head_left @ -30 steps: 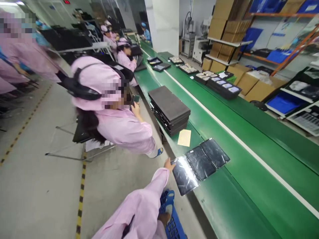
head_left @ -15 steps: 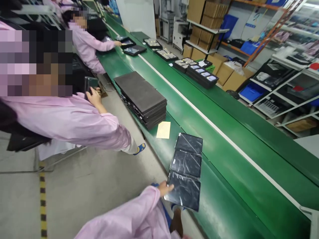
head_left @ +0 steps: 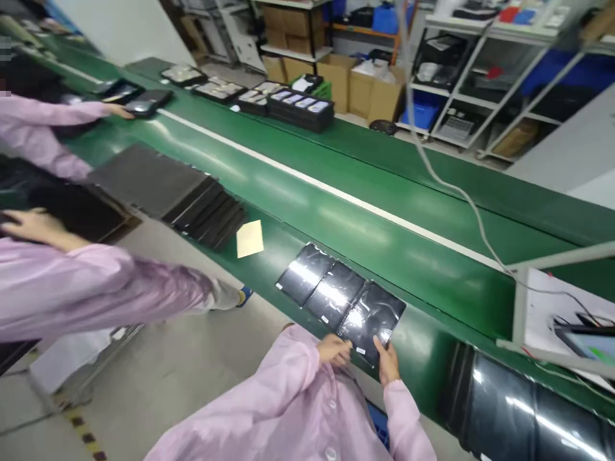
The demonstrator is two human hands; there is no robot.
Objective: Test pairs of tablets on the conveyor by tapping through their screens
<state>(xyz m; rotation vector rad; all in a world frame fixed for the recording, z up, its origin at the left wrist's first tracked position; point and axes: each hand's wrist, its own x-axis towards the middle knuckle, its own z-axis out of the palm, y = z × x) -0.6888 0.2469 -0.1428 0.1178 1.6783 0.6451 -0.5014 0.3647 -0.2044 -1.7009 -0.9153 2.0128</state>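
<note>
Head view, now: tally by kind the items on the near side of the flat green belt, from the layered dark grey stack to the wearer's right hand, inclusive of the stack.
Glossy black rectangular panels: 3
Pale yellow paper sheet: 1
Layered dark grey stack: 1
Total: 5

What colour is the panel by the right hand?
The panel is black with a white label; best in the head view.

panels [head_left: 335, 294] look like glossy plastic, the stack [head_left: 154, 182] matt, belt [head_left: 365, 186] smooth, sleeves [head_left: 283, 374] creased cloth.
</note>
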